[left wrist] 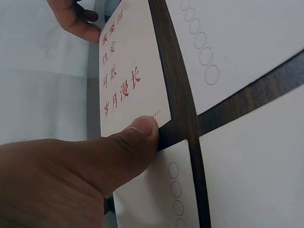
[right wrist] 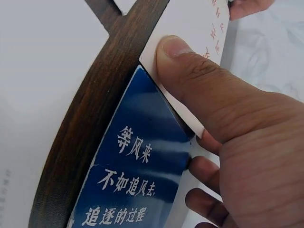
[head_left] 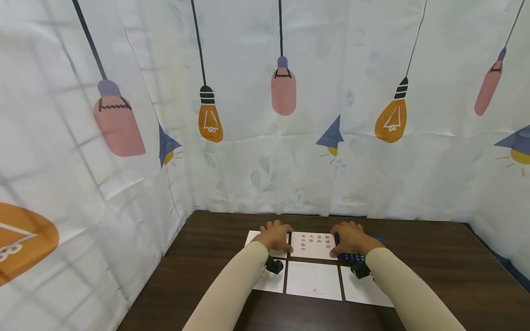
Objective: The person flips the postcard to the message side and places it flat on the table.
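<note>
A white card with red Chinese characters [head_left: 308, 244] lies in the middle of the far row. My left hand [head_left: 273, 239] grips its left end, the thumb [left wrist: 145, 127] on the near corner; the other fingers are hidden in the left wrist view. At the opposite end my right hand [head_left: 352, 238] holds it, with the thumb [right wrist: 175, 50] on top and fingers curled by the far corner. Under and beside the right hand is a blue card with white characters [right wrist: 137, 147]. A white card with printed circles [left wrist: 152, 199] sits below the left hand.
Three white cards form the near row: left [head_left: 270, 284], middle [head_left: 312, 279] and right [head_left: 366, 290]. Narrow strips of the dark wooden table [head_left: 198, 271] show between cards. A white curtain with printed lamps [head_left: 248, 174] stands behind the table and along its sides.
</note>
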Tool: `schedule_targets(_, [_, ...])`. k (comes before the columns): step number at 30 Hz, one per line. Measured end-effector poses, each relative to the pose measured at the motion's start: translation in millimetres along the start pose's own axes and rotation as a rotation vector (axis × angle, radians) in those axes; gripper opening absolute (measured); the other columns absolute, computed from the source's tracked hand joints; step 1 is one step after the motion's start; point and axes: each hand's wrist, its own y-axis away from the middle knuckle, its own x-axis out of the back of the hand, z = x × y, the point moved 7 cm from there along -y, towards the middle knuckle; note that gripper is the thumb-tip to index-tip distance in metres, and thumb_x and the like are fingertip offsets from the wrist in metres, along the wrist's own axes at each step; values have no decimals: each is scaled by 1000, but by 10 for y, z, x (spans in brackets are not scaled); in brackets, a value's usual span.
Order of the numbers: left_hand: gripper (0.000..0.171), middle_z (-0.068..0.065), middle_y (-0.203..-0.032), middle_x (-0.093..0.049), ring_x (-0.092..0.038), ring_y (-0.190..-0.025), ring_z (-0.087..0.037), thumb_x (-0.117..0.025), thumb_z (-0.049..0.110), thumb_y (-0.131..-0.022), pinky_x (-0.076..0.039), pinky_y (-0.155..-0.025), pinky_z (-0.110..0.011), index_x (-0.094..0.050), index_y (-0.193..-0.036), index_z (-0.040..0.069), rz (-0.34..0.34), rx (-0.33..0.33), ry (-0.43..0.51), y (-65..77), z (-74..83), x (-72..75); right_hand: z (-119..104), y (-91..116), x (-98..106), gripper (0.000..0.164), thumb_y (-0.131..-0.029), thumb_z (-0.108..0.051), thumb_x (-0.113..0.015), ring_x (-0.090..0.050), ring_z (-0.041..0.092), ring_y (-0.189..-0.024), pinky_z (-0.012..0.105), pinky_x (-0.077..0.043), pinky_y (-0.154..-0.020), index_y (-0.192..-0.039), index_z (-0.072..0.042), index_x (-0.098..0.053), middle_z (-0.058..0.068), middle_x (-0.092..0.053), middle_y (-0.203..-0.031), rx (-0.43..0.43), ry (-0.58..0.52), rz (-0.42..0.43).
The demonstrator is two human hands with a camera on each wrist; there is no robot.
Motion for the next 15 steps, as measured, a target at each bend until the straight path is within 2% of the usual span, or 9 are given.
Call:
schedule_targets(8, [65,-8,-130,-56,-40,-124,-34,-92,33,-77,-27,-94,-51,-62,-133,22,91,-35,16,7,29,14,21,30,0,75,-69,-43,-95,-46,41,-123,62,-29,-105,-128,-12,-62,16,-59,-130,-2,1,61])
schedule_targets(15, [64,-6,-126,-58,-41,-122,-33,-92,30,-77,-27,-93,-51,-61,-132,21,137,-49,21,57,49,19,-24,90,24,78,-69,-41,-95,-48,43,-123,63,-31,-103,-131,-10,-59,18,-60,-131,7,0,110])
